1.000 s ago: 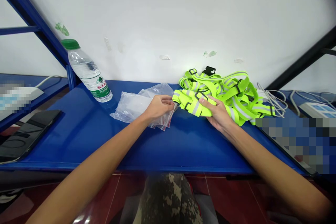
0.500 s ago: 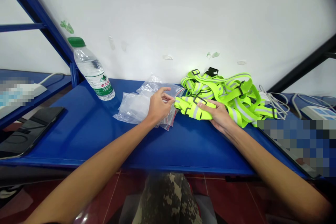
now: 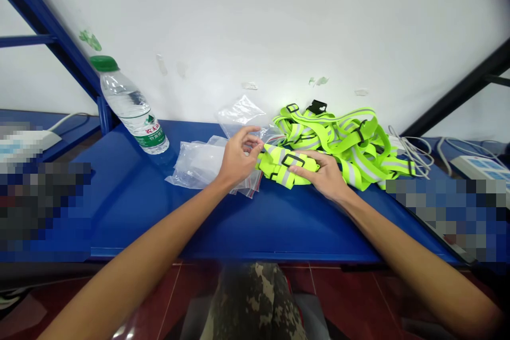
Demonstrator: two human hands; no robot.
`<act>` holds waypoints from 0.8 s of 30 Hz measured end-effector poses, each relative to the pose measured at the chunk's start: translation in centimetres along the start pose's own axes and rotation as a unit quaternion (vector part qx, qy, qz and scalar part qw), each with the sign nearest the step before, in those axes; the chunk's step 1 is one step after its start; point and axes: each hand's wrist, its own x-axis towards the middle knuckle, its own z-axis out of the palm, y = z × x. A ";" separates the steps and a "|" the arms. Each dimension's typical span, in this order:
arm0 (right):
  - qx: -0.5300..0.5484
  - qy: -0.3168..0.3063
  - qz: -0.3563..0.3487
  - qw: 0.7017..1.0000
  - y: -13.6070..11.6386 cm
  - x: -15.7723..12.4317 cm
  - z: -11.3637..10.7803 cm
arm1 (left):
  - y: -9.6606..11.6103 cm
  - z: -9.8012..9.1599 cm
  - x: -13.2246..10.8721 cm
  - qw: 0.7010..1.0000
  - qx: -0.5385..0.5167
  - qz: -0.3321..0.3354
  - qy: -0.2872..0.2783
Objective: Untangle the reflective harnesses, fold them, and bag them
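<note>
From your head view, your left hand (image 3: pixel 239 160) sits with its fingers (image 3: pixel 250 132) narrowly spread, just beside the folded reflective vest (image 3: pixel 281 167) near the surface's (image 3: pixel 131 212) back edge. It's soft, light webbing, so take it at the fold. Your right hand (image 3: pixel 327 174) lies across it, fingers (image 3: pixel 305 160) flat — whether they grip, you can't tell. Slippery plastic bags (image 3: pixel 199 166) lie to its left.

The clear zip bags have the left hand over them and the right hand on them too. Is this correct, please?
No: the head view shows the right hand on the folded neon-yellow reflective strap. The left hand is over the clear zip bags, as you said.
</note>
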 end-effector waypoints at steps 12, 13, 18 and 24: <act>-0.092 -0.038 -0.106 0.989 -0.4 -0.2 -0.5 | 0.3 -0.3 -0.5 0.978 0.130 0.144 -0.077; -0.095 -0.040 -0.114 0.988 -0.4 -0.3 -0.4 | 0.3 -0.3 -0.5 0.977 0.131 0.147 -0.078; -0.120 -0.105 -0.129 0.979 -1.0 -0.7 -0.2 | 0.2 -0.2 -0.6 0.975 0.126 0.156 -0.092; -0.114 -0.156 -0.146 0.970 -1.9 -1.0 -0.2 | 0.6 0.1 -0.8 0.974 0.141 0.145 -0.101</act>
